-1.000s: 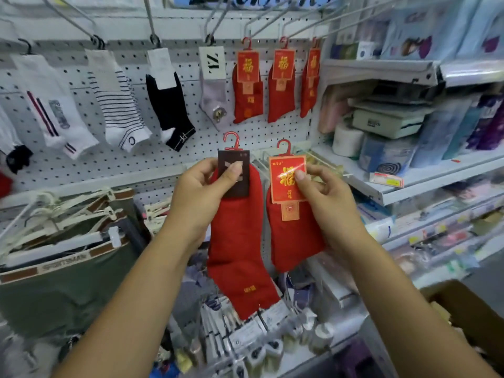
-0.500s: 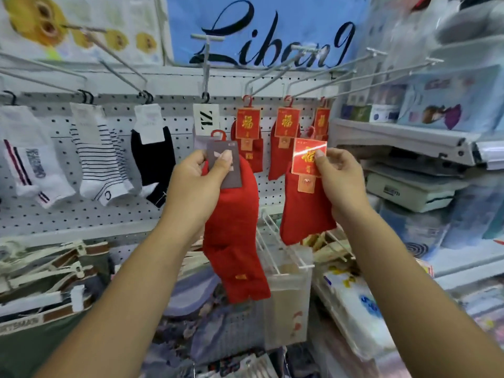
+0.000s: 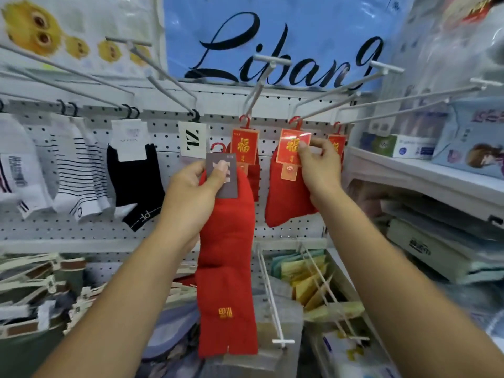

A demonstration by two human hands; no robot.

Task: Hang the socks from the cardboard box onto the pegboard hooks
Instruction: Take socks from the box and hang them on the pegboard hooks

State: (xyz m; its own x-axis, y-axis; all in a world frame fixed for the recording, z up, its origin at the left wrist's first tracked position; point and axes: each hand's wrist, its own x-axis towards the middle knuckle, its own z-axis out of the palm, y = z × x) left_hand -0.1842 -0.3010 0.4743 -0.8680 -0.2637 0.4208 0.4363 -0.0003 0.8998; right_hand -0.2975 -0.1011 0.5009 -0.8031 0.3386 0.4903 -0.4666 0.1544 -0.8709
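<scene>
My left hand (image 3: 195, 189) pinches the dark card of a long red sock (image 3: 227, 268), which hangs straight down below the pegboard (image 3: 169, 126). My right hand (image 3: 319, 165) grips the red-and-gold card of a shorter red sock (image 3: 286, 200), holding it up at a long white hook (image 3: 335, 94) where a red hanger loop sits. More red socks (image 3: 244, 144) with gold characters hang on the hooks beside it. The cardboard box is out of view.
White, striped and black socks (image 3: 133, 184) hang on hooks to the left. Long empty hook arms (image 3: 163, 75) jut toward me overhead. Shelves (image 3: 425, 173) with packaged goods stand on the right. Wire-divided bins (image 3: 308, 276) and hangered garments lie below.
Both hands have risen with their socks. The right hand moved up and right, bringing its short red sock up to a hook on the top row; my view has tilted upward.
</scene>
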